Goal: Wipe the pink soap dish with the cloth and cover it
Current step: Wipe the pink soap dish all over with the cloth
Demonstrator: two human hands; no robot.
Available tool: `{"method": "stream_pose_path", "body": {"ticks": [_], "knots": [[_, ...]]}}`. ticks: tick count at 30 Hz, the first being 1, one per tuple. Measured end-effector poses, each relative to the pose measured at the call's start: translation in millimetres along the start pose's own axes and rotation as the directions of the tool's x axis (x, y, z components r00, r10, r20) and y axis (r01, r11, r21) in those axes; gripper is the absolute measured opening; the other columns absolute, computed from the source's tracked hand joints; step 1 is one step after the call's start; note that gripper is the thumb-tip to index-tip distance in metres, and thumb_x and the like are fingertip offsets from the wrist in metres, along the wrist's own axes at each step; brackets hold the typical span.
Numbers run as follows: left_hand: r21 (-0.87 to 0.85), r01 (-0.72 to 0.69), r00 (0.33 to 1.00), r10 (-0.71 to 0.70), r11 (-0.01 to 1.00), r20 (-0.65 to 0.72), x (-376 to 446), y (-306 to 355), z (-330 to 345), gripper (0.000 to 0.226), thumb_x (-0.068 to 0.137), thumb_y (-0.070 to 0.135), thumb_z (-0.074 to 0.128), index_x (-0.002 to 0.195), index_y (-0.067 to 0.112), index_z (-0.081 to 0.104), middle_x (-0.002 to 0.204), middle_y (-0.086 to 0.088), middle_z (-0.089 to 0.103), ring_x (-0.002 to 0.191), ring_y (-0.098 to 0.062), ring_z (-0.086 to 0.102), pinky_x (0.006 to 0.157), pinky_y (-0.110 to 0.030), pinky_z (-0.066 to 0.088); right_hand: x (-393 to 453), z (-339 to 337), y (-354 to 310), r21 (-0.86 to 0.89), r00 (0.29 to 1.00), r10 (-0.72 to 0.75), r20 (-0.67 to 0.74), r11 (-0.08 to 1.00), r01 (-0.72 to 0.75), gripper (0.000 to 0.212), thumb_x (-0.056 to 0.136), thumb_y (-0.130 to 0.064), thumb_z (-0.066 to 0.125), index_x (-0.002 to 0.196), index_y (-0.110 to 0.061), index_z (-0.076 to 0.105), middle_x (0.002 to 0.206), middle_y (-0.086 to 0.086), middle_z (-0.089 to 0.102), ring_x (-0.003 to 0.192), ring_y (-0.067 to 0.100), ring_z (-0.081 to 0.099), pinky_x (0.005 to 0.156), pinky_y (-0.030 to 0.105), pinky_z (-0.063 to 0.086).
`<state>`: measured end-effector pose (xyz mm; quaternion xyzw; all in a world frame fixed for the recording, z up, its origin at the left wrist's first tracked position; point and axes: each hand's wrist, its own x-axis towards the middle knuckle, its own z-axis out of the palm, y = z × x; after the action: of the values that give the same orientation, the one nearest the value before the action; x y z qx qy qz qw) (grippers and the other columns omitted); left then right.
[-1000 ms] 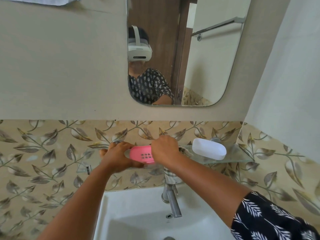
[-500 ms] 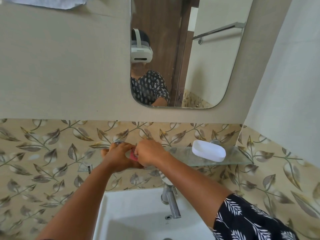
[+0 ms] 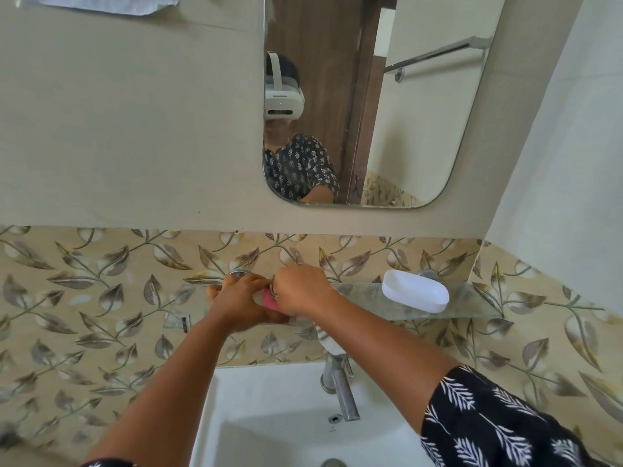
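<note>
Only a small strip of the pink soap dish [image 3: 269, 299] shows between my two hands, at the left part of the glass shelf [image 3: 472, 306]. My left hand [image 3: 241, 303] grips the dish from the left and below. My right hand [image 3: 298, 291] is curled over the dish, holding the cloth [image 3: 326, 342], whose striped end hangs down under my wrist. The white cover [image 3: 415, 295] lies on the shelf to the right, apart from both hands.
A steel tap [image 3: 340, 387] sticks out over the white basin [image 3: 269, 416] right below the shelf. A mirror [image 3: 404, 129] hangs above. The side wall [image 3: 556, 197] closes the space on the right. Leaf-patterned tiles back the shelf.
My right hand slid left across the pink dish until it met my left hand. The dish, mostly visible before, is now almost fully covered.
</note>
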<state>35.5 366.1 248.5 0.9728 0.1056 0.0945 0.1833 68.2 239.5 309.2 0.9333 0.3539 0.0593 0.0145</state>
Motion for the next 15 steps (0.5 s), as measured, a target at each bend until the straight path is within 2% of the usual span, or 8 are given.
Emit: {"method": "stream_pose_path", "body": {"ticks": [2,4,7,10,15], "knots": [[-0.002,-0.003,1.0,0.003,1.0,0.003,0,0,0,0.109,0.031,0.094,0.048,0.129,0.047,0.047,0.139,0.018,0.043,0.13,-0.018,0.026,0.094,-0.04,0.017,2,-4,1,-0.017,1.0,0.013,0.023,1.0,-0.013,0.015,0.09,-0.026,0.054,0.088,-0.014,0.062,0.078,0.003,0.054,0.075,0.025,0.053,0.065,0.031,0.037],[0.0,-0.011,1.0,0.011,1.0,-0.006,1,0,0,0.104,0.037,0.09,0.056,0.131,0.046,0.046,0.139,0.018,0.043,0.13,-0.018,0.026,0.092,-0.039,0.017,2,-5,4,-0.057,0.999,0.028,0.036,0.998,-0.026,0.013,0.09,-0.02,0.055,0.094,-0.012,0.064,0.078,0.002,0.054,0.077,0.024,0.055,0.066,0.031,0.039],[-0.016,-0.01,1.0,0.01,1.0,0.003,1,0,0,0.103,0.04,0.087,0.061,0.133,0.045,0.045,0.14,0.017,0.043,0.13,-0.018,0.025,0.087,-0.038,0.015,0,-5,16,-0.149,0.994,0.09,0.069,0.986,-0.079,0.009,0.092,-0.019,0.055,0.084,-0.014,0.057,0.074,0.001,0.052,0.077,0.022,0.054,0.068,0.031,0.041],[-0.025,-0.001,1.0,0.001,1.0,-0.001,1,1,1,0.097,0.047,0.082,0.066,0.134,0.043,0.045,0.141,0.016,0.042,0.131,-0.018,0.025,0.087,-0.038,0.015,-2,-10,25,-0.249,0.986,0.139,0.088,0.962,-0.113,0.008,0.091,-0.011,0.05,0.084,-0.014,0.054,0.071,0.0,0.047,0.077,0.02,0.051,0.071,0.03,0.044],[-0.009,-0.005,1.0,0.004,1.0,-0.02,0,0,2,0.098,0.048,0.083,0.064,0.135,0.043,0.045,0.141,0.016,0.043,0.13,-0.018,0.027,0.091,-0.04,0.018,0,-18,25,-0.32,0.976,0.166,0.143,0.941,-0.113,0.009,0.091,-0.014,0.05,0.096,-0.014,0.058,0.076,0.002,0.046,0.081,0.022,0.048,0.085,0.035,0.048]]}}
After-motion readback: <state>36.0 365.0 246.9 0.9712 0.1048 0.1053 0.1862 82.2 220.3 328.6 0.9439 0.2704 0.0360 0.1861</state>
